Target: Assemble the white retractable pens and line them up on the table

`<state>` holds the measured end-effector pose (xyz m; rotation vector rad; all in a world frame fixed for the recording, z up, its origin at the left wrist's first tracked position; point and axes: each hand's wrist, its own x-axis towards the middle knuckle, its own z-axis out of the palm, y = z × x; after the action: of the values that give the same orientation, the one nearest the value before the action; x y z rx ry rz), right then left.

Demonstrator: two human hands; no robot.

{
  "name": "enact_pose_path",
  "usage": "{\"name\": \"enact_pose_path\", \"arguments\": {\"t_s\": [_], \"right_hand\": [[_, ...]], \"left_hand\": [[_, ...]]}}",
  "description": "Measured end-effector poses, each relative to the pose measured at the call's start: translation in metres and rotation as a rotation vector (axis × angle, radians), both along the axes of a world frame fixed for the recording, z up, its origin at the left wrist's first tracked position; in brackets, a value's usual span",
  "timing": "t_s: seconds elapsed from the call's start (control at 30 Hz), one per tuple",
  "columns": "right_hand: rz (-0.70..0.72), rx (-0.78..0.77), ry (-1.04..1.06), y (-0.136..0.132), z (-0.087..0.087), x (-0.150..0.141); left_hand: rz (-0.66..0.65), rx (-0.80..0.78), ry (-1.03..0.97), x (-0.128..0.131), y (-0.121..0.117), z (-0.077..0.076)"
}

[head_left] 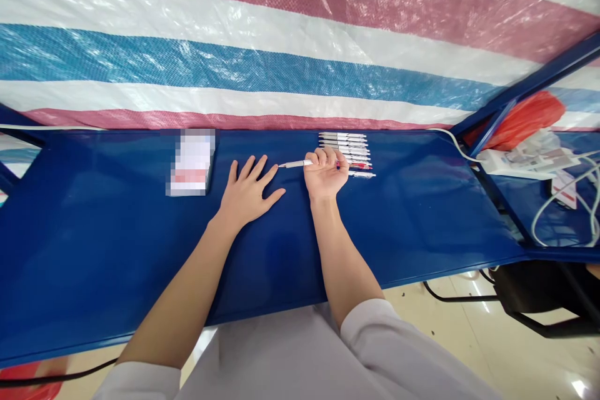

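Note:
My right hand [327, 174], palm up, has its fingers curled around a white pen [295, 164]. The pen's tip points left, towards my left hand [252, 192]. That left hand lies flat on the blue tabletop with its fingers spread, holding nothing. Just behind and beside my right hand, several white pens [344, 142] lie side by side in a row. A pen with red on it [360, 166] is among them, partly hidden by the hand. Left of my left hand lies a pale rectangular item [192, 162], blurred out by pixels.
The blue table [117, 262] ends in a near edge by my body. Behind it hangs a striped plastic sheet [281, 69]. To the right, past a blue metal post, are a red plastic bag [529, 119] and loose white cables [539, 225]. A black chair [539, 294] stands below.

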<state>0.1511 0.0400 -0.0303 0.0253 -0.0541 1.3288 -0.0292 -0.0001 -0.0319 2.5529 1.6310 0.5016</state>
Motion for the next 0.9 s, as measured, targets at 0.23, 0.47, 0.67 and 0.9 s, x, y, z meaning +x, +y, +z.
{"name": "enact_pose_path", "arguments": {"t_s": [0.23,0.47,0.67,0.9], "right_hand": [[-0.042,-0.064,-0.079,0.0001,0.0021,0.0002],[-0.027,-0.045,-0.04,-0.0013,0.0035,0.0006],[-0.033,-0.043,-0.049,-0.0016,0.0032,-0.0003],[-0.043,-0.062,-0.056,-0.0009,0.003,0.0003]], "left_hand": [[-0.005,-0.008,-0.018,0.0,0.0005,0.0002],[-0.006,-0.016,-0.018,0.0,0.0008,0.0002],[-0.009,-0.005,0.006,0.0002,0.0011,0.0],[-0.017,-0.01,-0.009,0.0003,0.0008,0.0014]]}}
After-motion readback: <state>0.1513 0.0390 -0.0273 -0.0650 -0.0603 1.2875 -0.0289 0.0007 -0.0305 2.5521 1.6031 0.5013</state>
